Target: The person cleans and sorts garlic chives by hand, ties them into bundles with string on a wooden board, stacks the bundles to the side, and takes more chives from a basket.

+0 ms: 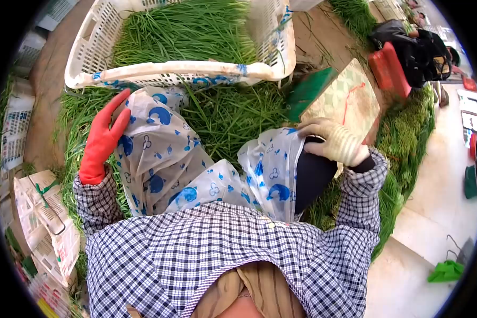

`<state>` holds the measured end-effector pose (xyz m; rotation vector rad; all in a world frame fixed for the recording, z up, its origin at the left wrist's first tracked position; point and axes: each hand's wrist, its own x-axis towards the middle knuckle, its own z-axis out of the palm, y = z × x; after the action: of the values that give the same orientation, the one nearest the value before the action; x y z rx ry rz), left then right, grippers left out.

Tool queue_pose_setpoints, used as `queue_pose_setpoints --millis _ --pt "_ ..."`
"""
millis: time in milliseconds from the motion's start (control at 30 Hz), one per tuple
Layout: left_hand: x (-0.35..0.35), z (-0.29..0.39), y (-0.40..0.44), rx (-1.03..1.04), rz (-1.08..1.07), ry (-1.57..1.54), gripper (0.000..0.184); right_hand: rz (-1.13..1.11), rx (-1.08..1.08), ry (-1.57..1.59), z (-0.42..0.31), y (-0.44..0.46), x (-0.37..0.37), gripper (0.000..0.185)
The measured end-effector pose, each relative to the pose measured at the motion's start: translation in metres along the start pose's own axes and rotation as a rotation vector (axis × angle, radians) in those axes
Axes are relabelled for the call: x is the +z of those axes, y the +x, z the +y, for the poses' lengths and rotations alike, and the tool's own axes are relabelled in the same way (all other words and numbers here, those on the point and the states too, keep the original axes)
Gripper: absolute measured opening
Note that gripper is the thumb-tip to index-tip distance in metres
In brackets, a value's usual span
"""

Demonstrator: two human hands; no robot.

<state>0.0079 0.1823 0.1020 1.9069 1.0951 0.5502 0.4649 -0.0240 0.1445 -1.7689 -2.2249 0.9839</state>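
My left hand (105,135), in a red rubber glove, rests at the outer side of my left knee, its fingers apart and nothing in them. A clear plastic cover (161,143) with blue prints lies over my legs. My right hand (331,140), in a whitish ribbed glove, lies on my right knee at the cover's edge, fingers bent over the dark trouser leg (315,177); whether it grips the plastic I cannot tell. Loose green stalks (233,119) cover the ground between my knees. Just beyond stands a white basket (169,69) holding long green stalks (185,34).
A patterned board (350,95) and a green panel (310,93) stand beyond my right hand. Green bundles (408,143) line the right side, near a red container (389,69) and black bags (418,53). Newspaper (47,222) and crates (17,124) are at left.
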Motion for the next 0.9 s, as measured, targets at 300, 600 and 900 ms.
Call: queue_pose_setpoints --millis 300,600,900 --pt "0.001 -0.037 -0.016 -0.068 0.043 -0.166 0.044 0.525 0.621 0.165 0.018 -0.07 0.002 0.014" --pt "0.031 0.016 0.023 0.505 0.255 0.286 0.047 -0.124 0.423 -0.19 -0.017 0.008 0.036 0.026" --pt "0.023 -0.034 0.011 0.403 0.094 0.479 0.052 0.614 0.808 -0.161 0.013 -0.151 0.028 0.014"
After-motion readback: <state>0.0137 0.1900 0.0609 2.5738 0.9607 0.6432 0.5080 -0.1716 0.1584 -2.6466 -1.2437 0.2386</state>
